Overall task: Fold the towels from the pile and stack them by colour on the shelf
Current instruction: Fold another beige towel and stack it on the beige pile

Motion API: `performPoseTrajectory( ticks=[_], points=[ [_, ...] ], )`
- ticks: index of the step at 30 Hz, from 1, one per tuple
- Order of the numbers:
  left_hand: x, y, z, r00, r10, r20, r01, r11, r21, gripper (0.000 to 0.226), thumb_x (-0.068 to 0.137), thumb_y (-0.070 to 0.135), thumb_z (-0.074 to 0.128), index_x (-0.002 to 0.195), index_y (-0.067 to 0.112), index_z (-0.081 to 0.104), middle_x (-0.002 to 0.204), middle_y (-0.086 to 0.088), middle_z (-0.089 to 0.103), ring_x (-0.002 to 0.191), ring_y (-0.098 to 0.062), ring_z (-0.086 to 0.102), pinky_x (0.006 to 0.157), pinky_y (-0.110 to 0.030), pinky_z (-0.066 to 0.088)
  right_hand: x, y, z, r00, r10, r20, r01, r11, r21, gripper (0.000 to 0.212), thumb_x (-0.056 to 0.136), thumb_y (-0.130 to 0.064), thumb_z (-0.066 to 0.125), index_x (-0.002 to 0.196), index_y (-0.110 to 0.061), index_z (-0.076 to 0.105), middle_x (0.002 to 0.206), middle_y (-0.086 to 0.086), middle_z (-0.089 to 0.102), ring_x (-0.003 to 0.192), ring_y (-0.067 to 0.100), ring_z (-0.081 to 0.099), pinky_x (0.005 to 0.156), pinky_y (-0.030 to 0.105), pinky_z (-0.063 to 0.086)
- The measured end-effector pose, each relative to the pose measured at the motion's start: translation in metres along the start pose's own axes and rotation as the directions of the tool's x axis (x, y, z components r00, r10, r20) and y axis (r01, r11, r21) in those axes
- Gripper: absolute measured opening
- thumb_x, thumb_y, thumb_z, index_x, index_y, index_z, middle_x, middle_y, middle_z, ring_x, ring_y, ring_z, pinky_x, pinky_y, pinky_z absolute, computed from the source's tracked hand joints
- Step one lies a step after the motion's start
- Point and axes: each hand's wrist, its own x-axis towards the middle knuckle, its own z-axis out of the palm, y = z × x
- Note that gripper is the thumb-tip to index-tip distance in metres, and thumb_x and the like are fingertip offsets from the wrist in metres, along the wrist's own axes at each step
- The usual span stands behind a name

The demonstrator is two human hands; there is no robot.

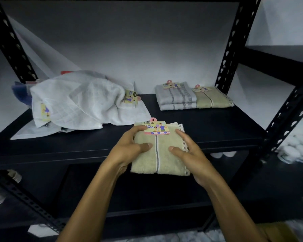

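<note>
Two hands held one folded beige towel (157, 151) at the near edge of the shelf (217, 126), part of it overhanging toward the person. The left hand (129, 151) gripped its left side, fingers curled round the far left corner and thumb pressed flat on top. The right hand (187, 152) gripped the right side, thumb on top and fingers lying fairly straight along the checked border; whether they wrapped underneath could not be told.

The fold looked finished, so the step in hand was probably carrying this towel to its colour stack. Another beige towel (213, 98) lay far right on the shelf, touching a stack of two grey towels (177, 97) on its left. The next move would call for lifting the held towel without letting the layers slide, then setting it squarely on the beige one, not the grey.

The held towel's long axis ran near to far, its dark stripe along that line. Its card label (157, 128) sat at the far end, the same way as the labels on the stacked towels. The unfolded pile (77, 100), mostly white, lay far left on the shelf.
</note>
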Motion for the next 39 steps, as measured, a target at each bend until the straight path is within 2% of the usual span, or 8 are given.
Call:
performPoseTrajectory(
  ticks=[2, 5, 10, 20, 24, 27, 34, 39],
  points=[
    [-0.006, -0.004, -0.002, 0.999, 0.025, 0.025, -0.025, 1.0, 0.002, 0.056, 0.082, -0.001, 0.073, 0.128, 0.027, 0.058, 0.115, 0.005, 0.06, 0.1, -0.012, 0.064, 0.079, -0.024, 0.056, -0.002, 0.001, -0.007, 1.0, 0.001, 0.017, -0.003, 0.993, 0.122, 0.051, 0.09, -0.012, 0.068, 0.129, -0.043, 0.056, 0.124, -0.003, 0.066, 0.106, 0.011, 0.067, 0.093, 0.036, 0.055],
    [-0.009, -0.004, -0.002, 0.997, 0.02, 0.074, -0.018, 1.0, -0.025, 0.06, 0.08, -0.002, 0.074, 0.129, 0.029, 0.057, 0.119, 0.002, 0.063, 0.103, -0.013, 0.066, 0.081, -0.026, 0.056, -0.004, -0.006, -0.021, 1.0, 0.003, 0.016, -0.004, 0.999, 0.044, 0.04, 0.089, -0.013, 0.068, 0.12, -0.039, 0.064, 0.114, 0.002, 0.071, 0.104, 0.015, 0.069, 0.097, 0.041, 0.053],
    [0.008, 0.014, 0.014, 0.985, 0.122, 0.124, -0.117, 0.992, -0.044, 0.065, 0.078, -0.004, 0.075, 0.13, 0.029, 0.057, 0.122, 0.003, 0.064, 0.105, -0.008, 0.066, 0.085, -0.025, 0.055, 0.002, -0.025, -0.049, 0.998, -0.059, 0.006, 0.059, 0.998, 0.032, 0.046, 0.091, -0.003, 0.064, 0.129, -0.027, 0.059, 0.116, -0.002, 0.069, 0.102, 0.01, 0.069, 0.09, 0.031, 0.056],
    [0.128, 0.075, 0.107, 0.958, 0.187, 0.217, -0.193, 0.981, 0.007, 0.075, 0.079, -0.007, 0.072, 0.14, 0.03, 0.047, 0.121, 0.007, 0.057, 0.103, -0.005, 0.06, 0.083, -0.029, 0.058, 0.104, -0.065, -0.156, 0.936, -0.248, -0.249, 0.216, 0.965, -0.15, 0.052, 0.09, 0.002, 0.059, 0.137, -0.021, 0.054, 0.131, -0.002, 0.056, 0.106, 0.01, 0.061, 0.074, 0.018, 0.053],
    [0.191, 0.099, 0.148, 0.963, 0.145, 0.225, -0.171, 0.981, 0.097, 0.072, 0.082, -0.005, 0.07, 0.142, 0.025, 0.044, 0.12, 0.003, 0.058, 0.101, -0.013, 0.06, 0.081, -0.037, 0.059, 0.162, -0.076, -0.203, 0.901, -0.287, -0.324, 0.197, 0.938, -0.284, 0.05, 0.086, 0.001, 0.061, 0.132, -0.017, 0.058, 0.126, 0.0, 0.057, 0.109, 0.016, 0.058, 0.084, 0.021, 0.045],
    [0.235, 0.107, 0.166, 0.971, 0.152, 0.186, -0.192, 0.956, 0.22, 0.075, 0.08, -0.002, 0.074, 0.145, 0.017, 0.041, 0.134, -0.007, 0.054, 0.115, -0.024, 0.057, 0.097, -0.042, 0.053, 0.206, -0.077, -0.225, 0.899, -0.27, -0.345, 0.158, 0.935, -0.319, 0.05, 0.083, 0.001, 0.065, 0.129, -0.016, 0.061, 0.124, 0.003, 0.059, 0.112, 0.018, 0.058, 0.09, 0.024, 0.045],
    [0.289, 0.113, 0.185, 0.986, 0.103, 0.131, -0.151, 0.888, 0.435, 0.071, 0.082, 0.002, 0.072, 0.146, 0.009, 0.04, 0.133, -0.012, 0.055, 0.112, -0.026, 0.058, 0.096, -0.041, 0.053, 0.268, -0.069, -0.24, 0.922, -0.129, -0.364, 0.045, 0.972, -0.229, 0.044, 0.082, 0.001, 0.066, 0.124, -0.011, 0.063, 0.132, 0.008, 0.057, 0.116, 0.018, 0.054, 0.093, 0.021, 0.042],
    [0.293, 0.101, 0.189, 0.986, 0.1, 0.133, -0.165, 0.694, 0.701, 0.061, 0.085, 0.024, 0.073, 0.14, 0.01, 0.049, 0.141, -0.007, 0.051, 0.127, -0.024, 0.049, 0.1, -0.03, 0.039, 0.274, -0.066, -0.243, 0.934, -0.106, -0.342, -0.025, 0.934, -0.358, 0.045, 0.083, -0.001, 0.066, 0.127, -0.007, 0.061, 0.131, 0.007, 0.058, 0.108, 0.016, 0.054, 0.091, 0.021, 0.042]
  ],
)
